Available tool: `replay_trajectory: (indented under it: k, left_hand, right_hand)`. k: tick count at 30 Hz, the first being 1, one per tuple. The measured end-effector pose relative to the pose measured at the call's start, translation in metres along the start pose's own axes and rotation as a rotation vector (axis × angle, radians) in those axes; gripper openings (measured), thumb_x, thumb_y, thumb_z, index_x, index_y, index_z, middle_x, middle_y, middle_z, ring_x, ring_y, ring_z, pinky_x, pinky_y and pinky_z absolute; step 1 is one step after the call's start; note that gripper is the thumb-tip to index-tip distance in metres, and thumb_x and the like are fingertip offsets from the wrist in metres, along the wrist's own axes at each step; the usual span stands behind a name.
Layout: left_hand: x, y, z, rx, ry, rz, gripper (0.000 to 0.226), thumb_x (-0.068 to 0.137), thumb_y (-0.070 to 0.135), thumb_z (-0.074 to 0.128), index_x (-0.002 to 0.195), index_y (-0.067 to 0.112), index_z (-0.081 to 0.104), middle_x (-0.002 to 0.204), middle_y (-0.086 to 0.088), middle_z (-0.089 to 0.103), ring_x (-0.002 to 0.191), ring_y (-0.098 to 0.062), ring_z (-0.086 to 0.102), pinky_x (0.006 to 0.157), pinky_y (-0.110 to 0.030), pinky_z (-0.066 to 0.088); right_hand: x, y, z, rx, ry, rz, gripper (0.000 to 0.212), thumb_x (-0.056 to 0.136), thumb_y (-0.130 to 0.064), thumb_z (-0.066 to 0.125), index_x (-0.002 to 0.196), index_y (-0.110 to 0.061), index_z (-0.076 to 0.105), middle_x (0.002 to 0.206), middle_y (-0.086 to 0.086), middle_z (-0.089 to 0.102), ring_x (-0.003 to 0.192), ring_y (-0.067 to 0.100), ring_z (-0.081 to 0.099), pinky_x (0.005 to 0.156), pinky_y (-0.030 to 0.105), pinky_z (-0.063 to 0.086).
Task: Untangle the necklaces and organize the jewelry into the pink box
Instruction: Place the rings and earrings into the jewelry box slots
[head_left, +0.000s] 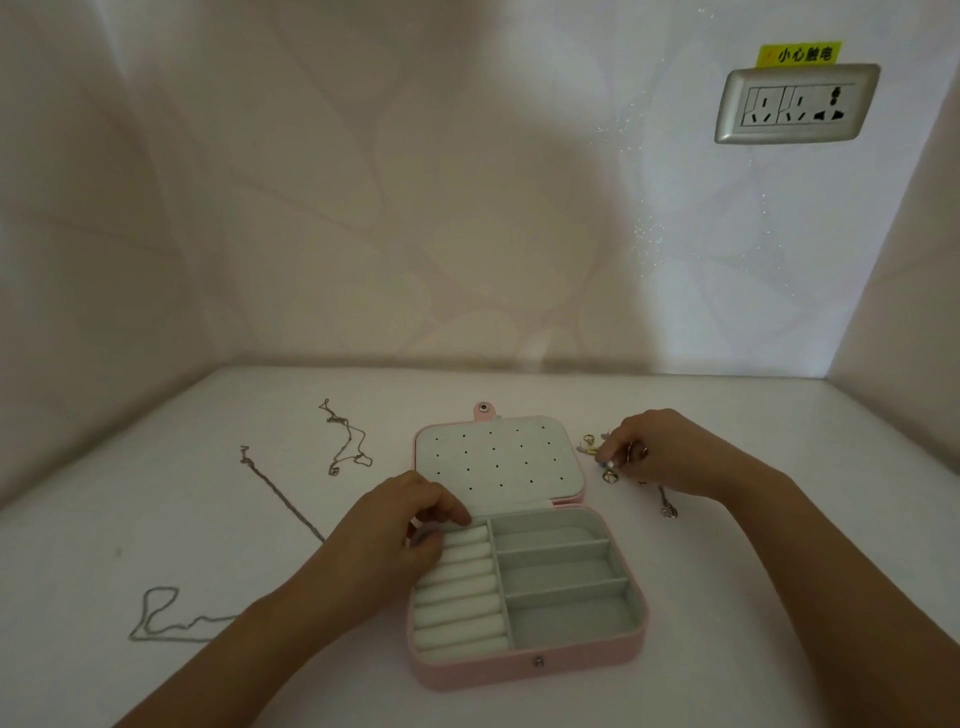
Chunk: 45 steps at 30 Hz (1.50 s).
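Observation:
The pink box (524, 670) lies open on the white table, lid (498, 460) flat behind it with rows of small holes. Its left half holds white ring rolls (457, 608); its right half has three grey compartments (566, 577). My left hand (400, 530) rests on the top ring rolls at the box's left edge, fingers curled. My right hand (660, 452) pinches a small piece among the gold rings and earrings (597, 457) right of the lid. Three thin silver necklaces lie left: one (345, 439) near the lid, one straight (280, 493), one looped (166, 616).
A small silver pendant piece (667, 506) lies under my right wrist. Walls close the table at the back and both sides. A wall socket (797, 104) with a yellow warning label sits at the upper right.

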<state>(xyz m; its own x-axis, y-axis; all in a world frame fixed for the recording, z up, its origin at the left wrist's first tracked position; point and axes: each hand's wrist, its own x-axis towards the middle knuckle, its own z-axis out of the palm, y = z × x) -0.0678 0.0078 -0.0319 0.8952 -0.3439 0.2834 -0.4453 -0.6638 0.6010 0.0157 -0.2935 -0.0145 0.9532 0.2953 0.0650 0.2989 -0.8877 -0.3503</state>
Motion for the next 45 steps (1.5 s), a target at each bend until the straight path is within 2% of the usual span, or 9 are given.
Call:
replay_trajectory:
  k: [5, 12, 17, 20, 22, 26, 31, 40, 45]
  left_hand:
    - [0.0, -0.001, 0.001, 0.004, 0.006, 0.0, 0.041, 0.083, 0.0, 0.059, 0.087, 0.041, 0.062, 0.094, 0.013, 0.058, 0.102, -0.001, 0.048, 0.077, -0.009, 0.041]
    - [0.0, 0.001, -0.001, -0.003, -0.001, 0.001, 0.039, 0.083, -0.002, 0.058, 0.088, 0.037, 0.063, 0.095, 0.012, 0.059, 0.104, 0.0, 0.047, 0.077, -0.008, 0.04]
    - [0.0, 0.002, -0.001, -0.014, -0.002, -0.011, 0.039, 0.083, -0.002, 0.058, 0.087, 0.036, 0.064, 0.095, 0.012, 0.06, 0.102, 0.001, 0.048, 0.077, -0.009, 0.041]
    - [-0.001, 0.003, -0.002, -0.019, -0.01, -0.017, 0.039, 0.083, -0.002, 0.059, 0.088, 0.036, 0.064, 0.096, 0.012, 0.061, 0.101, 0.002, 0.049, 0.077, -0.009, 0.042]
    - [-0.001, 0.003, -0.003, -0.018, -0.019, -0.022, 0.038, 0.083, -0.002, 0.059, 0.089, 0.036, 0.065, 0.096, 0.011, 0.062, 0.1, 0.002, 0.05, 0.078, -0.01, 0.042]
    - [0.004, 0.009, -0.004, -0.031, 0.038, -0.032, 0.035, 0.084, 0.0, 0.06, 0.091, 0.034, 0.065, 0.087, 0.013, 0.064, 0.096, 0.0, 0.053, 0.075, -0.012, 0.044]
    - [0.046, 0.036, 0.001, 0.105, -0.071, 0.08, 0.027, 0.088, 0.015, 0.06, 0.088, 0.042, 0.061, 0.087, 0.021, 0.06, 0.092, 0.004, 0.052, 0.074, -0.008, 0.039]
    - [0.166, 0.067, 0.049, 0.219, -0.307, 0.189, 0.02, 0.087, 0.016, 0.065, 0.105, 0.022, 0.069, 0.101, 0.009, 0.064, 0.084, 0.001, 0.052, 0.066, -0.003, 0.039]
    - [0.208, 0.059, 0.063, 0.236, -0.428, 0.111, 0.029, 0.085, 0.011, 0.069, 0.113, 0.016, 0.066, 0.11, 0.0, 0.064, 0.086, -0.005, 0.054, 0.067, -0.007, 0.041]
  right_hand:
    - [0.002, 0.0, 0.002, 0.07, 0.064, 0.019, 0.016, 0.083, -0.007, 0.061, 0.085, -0.021, 0.07, 0.091, -0.008, 0.057, 0.084, 0.011, 0.055, 0.065, 0.014, 0.04]
    - [0.015, -0.005, 0.02, -0.006, -0.009, -0.021, 0.049, 0.088, 0.004, 0.044, 0.133, -0.014, 0.055, 0.141, -0.004, 0.049, 0.131, 0.015, 0.042, 0.098, 0.015, 0.027]
    - [0.014, -0.002, 0.02, 0.078, 0.103, -0.04, 0.025, 0.091, -0.01, 0.058, 0.109, -0.019, 0.072, 0.114, -0.007, 0.068, 0.094, 0.005, 0.059, 0.075, -0.001, 0.036]
    - [0.013, -0.002, 0.015, 0.144, 0.114, -0.006, 0.011, 0.082, -0.013, 0.071, 0.089, -0.019, 0.078, 0.092, -0.004, 0.073, 0.078, 0.012, 0.065, 0.07, 0.014, 0.05]
    - [0.011, -0.002, 0.011, 0.168, 0.105, 0.004, 0.009, 0.078, -0.012, 0.075, 0.082, -0.019, 0.078, 0.082, -0.005, 0.072, 0.076, 0.013, 0.067, 0.067, 0.019, 0.051]
    - [0.003, 0.008, 0.004, 0.197, 0.12, 0.046, 0.015, 0.077, -0.004, 0.073, 0.078, -0.018, 0.076, 0.073, -0.015, 0.068, 0.07, -0.004, 0.063, 0.062, 0.003, 0.043]
    - [0.0, 0.019, 0.001, 0.341, 0.167, 0.102, 0.009, 0.073, -0.008, 0.078, 0.077, -0.017, 0.077, 0.074, -0.018, 0.069, 0.069, -0.012, 0.06, 0.063, 0.001, 0.041]
    - [0.005, 0.045, 0.002, 0.593, 0.274, 0.259, 0.01, 0.074, -0.007, 0.078, 0.078, -0.016, 0.076, 0.072, -0.001, 0.074, 0.067, 0.008, 0.07, 0.067, 0.015, 0.054]
    - [0.006, 0.057, 0.002, 0.707, 0.334, 0.343, 0.009, 0.075, -0.006, 0.078, 0.08, -0.013, 0.075, 0.072, 0.004, 0.074, 0.07, 0.017, 0.071, 0.07, 0.022, 0.057]
